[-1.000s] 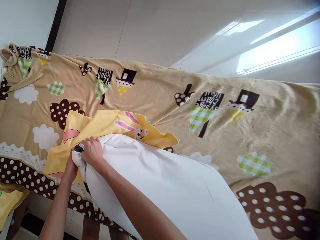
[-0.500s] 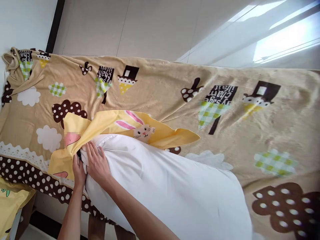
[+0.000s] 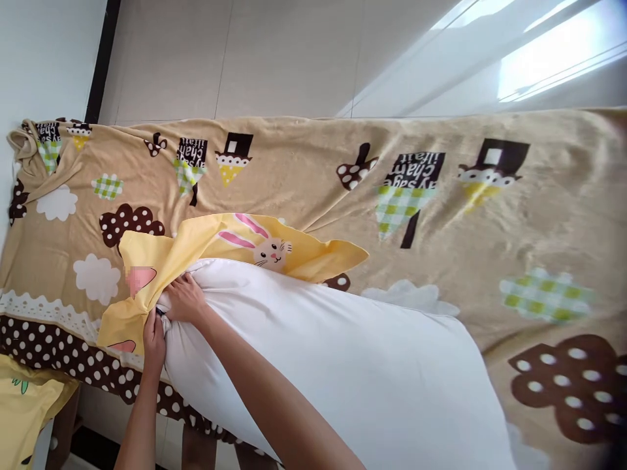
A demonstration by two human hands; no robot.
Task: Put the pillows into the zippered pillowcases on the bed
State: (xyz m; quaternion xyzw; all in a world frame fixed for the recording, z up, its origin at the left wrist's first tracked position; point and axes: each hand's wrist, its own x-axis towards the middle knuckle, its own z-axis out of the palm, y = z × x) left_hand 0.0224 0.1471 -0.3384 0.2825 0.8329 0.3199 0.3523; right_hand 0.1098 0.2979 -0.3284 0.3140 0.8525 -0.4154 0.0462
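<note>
A plump white pillow [image 3: 343, 352] lies slantwise across the bed, its far-left end squeezed into gathers. A yellow pillowcase [image 3: 206, 238] with a rabbit print is bunched around that end and spreads along the pillow's far side. My left hand [image 3: 154, 339] is closed on the gathered pillowcase at the pillow's narrow end. Beside it, my right hand [image 3: 185, 299] has its fingers curled into the pillow's bunched white end, fingertips partly hidden at the yellow edge. Between the hands shows a small dark thing [image 3: 159, 312], too small to make out.
Under the pillow is a beige blanket [image 3: 294, 163] with cloud, hat and polka-dot prints, rumpled at the far left. A yellow printed cloth [image 3: 24, 405] lies on a lower surface at the bottom left. Beyond the bed is a tiled floor [image 3: 284, 59], with a white wall [image 3: 44, 59] at left.
My right hand's fingers have gone from lying fairly flat on the pillow to curling into its gathered end. The pillowcase stays bunched in my left hand. The view has shifted slightly.
</note>
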